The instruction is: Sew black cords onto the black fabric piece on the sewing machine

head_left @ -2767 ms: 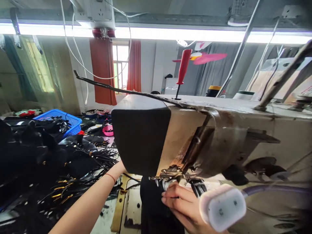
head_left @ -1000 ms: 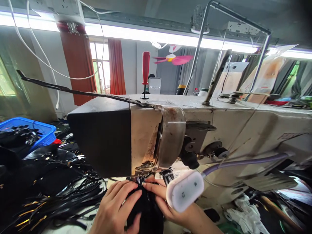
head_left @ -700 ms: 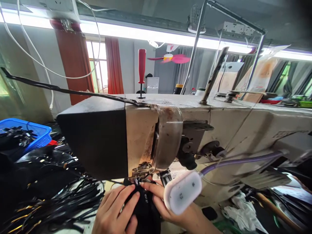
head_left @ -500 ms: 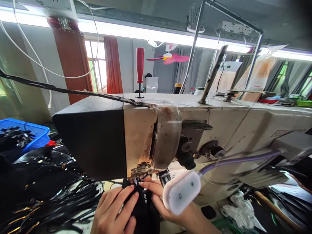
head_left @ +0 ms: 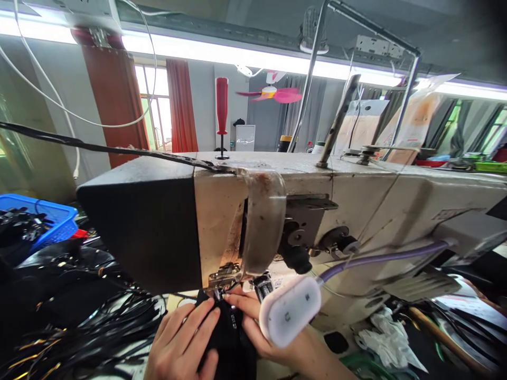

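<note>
A piece of black fabric with small white lettering lies under the needle area of a sewing machine. My left hand rests on it from the left, fingers stretched out flat and their tips close to the presser foot. From the right, my right hand holds the fabric's edge, its index fingertip beside the foot. A white lamp on a purple flexible neck covers part of that hand. The needle tip itself is too small to make out.
Black straps and cords are heaped at left, below a blue basket. A red-handled screwdriver stands upright on the machine head. Crumpled white material and a wooden stick lie at right.
The whole view has shifted slightly, so things appear a little further left. Both hands stay at the presser foot on the black fabric, with hardly any visible movement.
</note>
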`<state>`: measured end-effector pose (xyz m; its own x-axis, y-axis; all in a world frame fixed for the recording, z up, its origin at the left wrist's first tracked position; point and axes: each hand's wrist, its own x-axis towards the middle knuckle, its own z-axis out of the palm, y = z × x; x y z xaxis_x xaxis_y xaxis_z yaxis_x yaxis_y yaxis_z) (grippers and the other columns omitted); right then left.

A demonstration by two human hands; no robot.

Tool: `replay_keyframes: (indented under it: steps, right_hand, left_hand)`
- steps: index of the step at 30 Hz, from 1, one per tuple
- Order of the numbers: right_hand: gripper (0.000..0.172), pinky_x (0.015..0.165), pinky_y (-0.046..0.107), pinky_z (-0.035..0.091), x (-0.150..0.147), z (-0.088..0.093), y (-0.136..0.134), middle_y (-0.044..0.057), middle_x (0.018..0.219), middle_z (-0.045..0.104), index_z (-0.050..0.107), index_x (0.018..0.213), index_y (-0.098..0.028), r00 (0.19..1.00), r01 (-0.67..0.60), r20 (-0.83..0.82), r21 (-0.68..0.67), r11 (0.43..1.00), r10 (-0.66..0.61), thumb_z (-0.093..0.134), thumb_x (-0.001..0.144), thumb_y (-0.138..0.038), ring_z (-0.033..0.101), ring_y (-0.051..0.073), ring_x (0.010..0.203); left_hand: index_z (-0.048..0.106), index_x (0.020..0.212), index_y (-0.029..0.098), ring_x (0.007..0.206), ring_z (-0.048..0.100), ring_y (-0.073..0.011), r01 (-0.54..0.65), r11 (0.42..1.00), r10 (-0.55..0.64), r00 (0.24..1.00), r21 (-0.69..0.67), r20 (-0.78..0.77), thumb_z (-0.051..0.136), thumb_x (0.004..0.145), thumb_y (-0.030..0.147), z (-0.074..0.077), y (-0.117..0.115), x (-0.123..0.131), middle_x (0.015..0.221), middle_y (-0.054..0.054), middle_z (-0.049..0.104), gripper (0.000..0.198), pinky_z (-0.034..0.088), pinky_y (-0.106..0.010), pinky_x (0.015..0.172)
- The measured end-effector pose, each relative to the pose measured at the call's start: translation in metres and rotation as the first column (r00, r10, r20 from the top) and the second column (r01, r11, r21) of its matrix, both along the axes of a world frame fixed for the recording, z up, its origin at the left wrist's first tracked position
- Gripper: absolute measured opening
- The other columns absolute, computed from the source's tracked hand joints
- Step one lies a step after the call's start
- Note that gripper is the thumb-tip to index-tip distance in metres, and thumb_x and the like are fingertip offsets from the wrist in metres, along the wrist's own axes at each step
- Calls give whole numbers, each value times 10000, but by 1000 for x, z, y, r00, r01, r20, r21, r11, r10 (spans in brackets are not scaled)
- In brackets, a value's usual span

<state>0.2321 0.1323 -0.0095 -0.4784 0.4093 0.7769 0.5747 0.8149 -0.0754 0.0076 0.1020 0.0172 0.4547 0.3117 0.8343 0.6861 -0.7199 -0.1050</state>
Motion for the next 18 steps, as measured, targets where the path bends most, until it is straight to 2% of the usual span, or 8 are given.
replay_keyframes:
  steps: [5, 9, 13, 16, 18]
  right_hand:
    - [455, 1087, 249, 381, 0, -2, 0, 73, 1248, 665, 577, 1317, -149, 1000, -13, -21, 7, 1000, 13, 414, 902, -241, 633, 165, 1139]
    - [480, 1061, 277, 433, 1, -8, 1, 84, 1267, 652, 549, 1351, -147, 999, 32, 39, 62, 998, -35, 431, 901, -265, 636, 195, 1132]
    - [462, 1000, 243, 488, 0, -12, 3, 63, 1228, 677, 576, 1325, -160, 997, 58, 38, 87, 995, -61, 416, 910, -286, 658, 189, 1084]
    - [438, 933, 202, 523, 0, -4, -1, 52, 1066, 740, 612, 1276, -158, 997, 71, 5, 142, 987, -72, 385, 909, -238, 693, 176, 980]
    - [436, 918, 189, 528, 2, 7, -7, 46, 1038, 744, 622, 1262, -173, 993, 99, 53, 76, 992, -103, 394, 892, -201, 693, 178, 979]
  left_hand:
    - [656, 1171, 146, 1029, 575, -246, -23, 1000, 23, 999, -10, -48, 529, 842, 142, -6, 1, -4, 1171, -72, 696, 352, 442, -373, 905]
    - [645, 1181, 129, 1051, 580, -245, -19, 1000, 20, 997, 17, -74, 511, 850, 131, -8, 1, -5, 1180, -98, 687, 357, 451, -371, 906]
    - [649, 1172, 137, 1045, 587, -242, -19, 1000, 21, 997, 20, -79, 508, 857, 136, -9, 1, -6, 1177, -102, 686, 345, 461, -367, 901]
    - [647, 1178, 143, 1045, 589, -245, -19, 1000, 19, 998, 5, -60, 499, 862, 129, -10, 2, -6, 1174, -99, 687, 350, 462, -375, 903]
    - [655, 1166, 147, 1031, 594, -245, -14, 1000, 14, 999, 4, -49, 492, 868, 132, -9, 2, -6, 1159, -95, 695, 340, 462, -377, 895]
